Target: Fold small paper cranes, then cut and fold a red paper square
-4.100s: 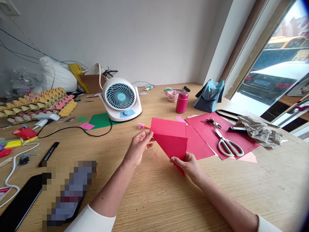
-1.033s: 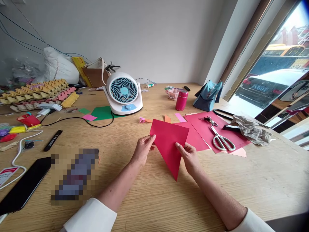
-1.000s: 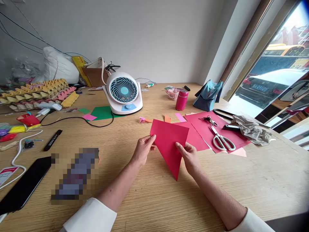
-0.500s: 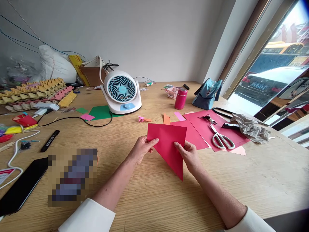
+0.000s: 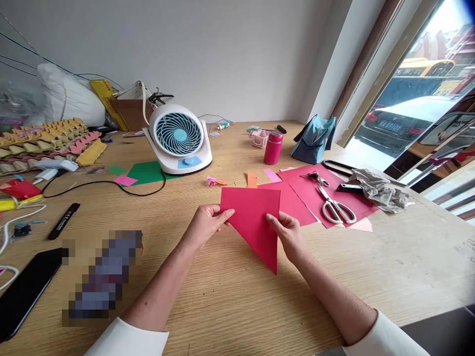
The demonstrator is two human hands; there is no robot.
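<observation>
Between my hands, above the wooden table, is a piece of red paper point(image 5: 252, 212) with a straight top edge and a slanted lower edge running down to a point at the right. My left hand point(image 5: 208, 223) pinches its left edge, thumb in front. On the right edge, my right hand point(image 5: 287, 232) grips with its thumb across the front and its fingers behind. More red paper sheets point(image 5: 297, 205) lie on the table just beyond, with white-handled scissors point(image 5: 337, 207) resting on them.
A white and blue fan point(image 5: 180, 141) stands at the back. A pink flask point(image 5: 272, 148) and a blue bag point(image 5: 315, 139) are at the back right. To the left lie a black marker point(image 5: 64, 221), a phone point(image 5: 31, 291) and a green paper point(image 5: 144, 172). Egg trays point(image 5: 44, 143) are stacked far left.
The view has shifted slightly, so most things sit a little further left. Both hands keep hold of the red paper, which is held almost the same way.
</observation>
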